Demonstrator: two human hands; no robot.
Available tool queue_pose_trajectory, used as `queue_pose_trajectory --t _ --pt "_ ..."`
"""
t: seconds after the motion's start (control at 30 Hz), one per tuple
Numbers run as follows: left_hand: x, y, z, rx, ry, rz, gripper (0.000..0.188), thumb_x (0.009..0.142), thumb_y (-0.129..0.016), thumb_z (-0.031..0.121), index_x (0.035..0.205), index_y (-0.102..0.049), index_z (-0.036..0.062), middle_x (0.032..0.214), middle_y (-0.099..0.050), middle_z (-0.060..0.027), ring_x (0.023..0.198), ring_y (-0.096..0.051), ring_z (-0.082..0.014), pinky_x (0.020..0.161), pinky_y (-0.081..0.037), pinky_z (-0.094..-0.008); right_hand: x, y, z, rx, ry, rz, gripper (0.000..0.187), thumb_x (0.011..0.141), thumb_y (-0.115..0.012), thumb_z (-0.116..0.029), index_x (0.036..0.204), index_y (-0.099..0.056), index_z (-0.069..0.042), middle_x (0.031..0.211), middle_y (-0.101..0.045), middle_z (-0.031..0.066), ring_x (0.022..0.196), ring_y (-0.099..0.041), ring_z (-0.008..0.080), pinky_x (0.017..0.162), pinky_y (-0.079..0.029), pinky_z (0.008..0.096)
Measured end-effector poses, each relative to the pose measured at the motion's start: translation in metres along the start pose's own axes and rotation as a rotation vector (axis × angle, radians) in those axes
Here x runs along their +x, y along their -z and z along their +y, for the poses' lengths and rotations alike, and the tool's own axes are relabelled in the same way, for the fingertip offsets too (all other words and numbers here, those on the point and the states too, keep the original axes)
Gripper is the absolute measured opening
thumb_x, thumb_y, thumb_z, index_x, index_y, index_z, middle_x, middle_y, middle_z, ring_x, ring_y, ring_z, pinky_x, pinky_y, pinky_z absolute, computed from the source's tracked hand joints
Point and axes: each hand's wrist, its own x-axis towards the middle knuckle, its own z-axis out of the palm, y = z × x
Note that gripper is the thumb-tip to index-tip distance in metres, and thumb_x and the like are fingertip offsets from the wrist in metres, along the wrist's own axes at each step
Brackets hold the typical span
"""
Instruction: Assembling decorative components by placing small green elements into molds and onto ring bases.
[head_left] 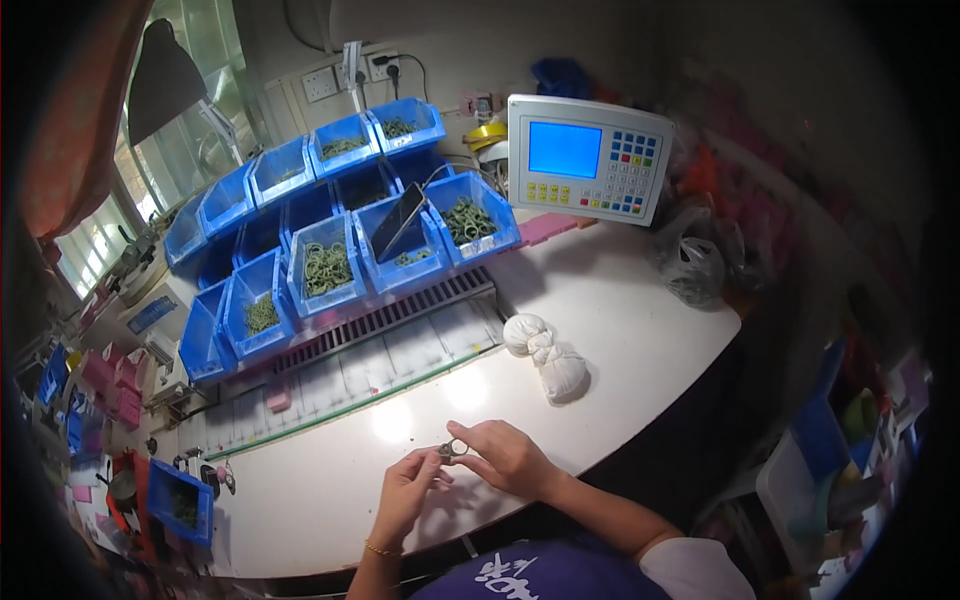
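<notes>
A small greenish ring [458, 447] is between my two hands, above the near part of the white table [620, 380]. My left hand [405, 487] is closed, thumb and fingertips pinching one side of it. My right hand [512, 458] reaches in from the right, with thumb and forefinger closed around the ring's other side. Fine detail where the fingertips meet is too small to make out. Beyond my right hand lies a white knotted cloth bundle [545, 357].
Tiered blue bins [335, 235] at the back hold several green rings; a phone [398, 222] leans there. Below them is a gridded mat [350, 375] with a small pink block [278, 398]. A keypad display [590, 160] and plastic bag [690, 265] stand right; a blue tray [180, 505] sits left.
</notes>
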Motion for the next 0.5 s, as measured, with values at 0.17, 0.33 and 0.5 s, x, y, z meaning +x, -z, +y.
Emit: queue_pose_trajectory --t 0.17,0.33,0.5 --pt "-0.008 -0.025 0.009 -0.131 -0.077 -0.017 0.021 0.099 -0.059 0.017 0.105 -0.064 -0.0027 0.088 -0.066 -0.0086 0.070 -0.059 -0.0145 0.060 -0.047 -0.0285 0.003 0.018 -0.014 0.027 0.034 -0.001 0.069 0.075 -0.079 -0.001 0.136 -0.047 -0.001 0.102 -0.066 0.0150 0.082 -0.066 0.0288 0.072 -0.054 0.0367" --pt "-0.016 -0.032 0.011 -0.287 -0.066 -0.060 0.023 0.098 -0.060 0.018 0.108 -0.065 -0.0020 0.092 -0.068 -0.0096 0.073 -0.058 -0.0162 0.066 -0.046 -0.0305 0.004 0.031 -0.035 0.269 -0.275 0.104 0.056 0.077 -0.080 -0.005 0.128 -0.055 -0.001 0.108 -0.069 0.0133 0.090 -0.068 0.0236 0.077 -0.056 0.0326" --pt "-0.020 -0.031 0.000 -0.407 -0.094 -0.147 0.021 0.098 -0.060 0.015 0.111 -0.065 -0.0004 0.095 -0.068 -0.0107 0.078 -0.059 -0.0180 0.070 -0.047 -0.0321 -0.001 0.027 -0.041 0.237 -0.241 0.121 0.021 0.078 -0.077 -0.001 0.098 -0.070 -0.002 0.096 -0.070 0.0112 0.084 -0.067 0.0227 0.072 -0.056 0.0315"
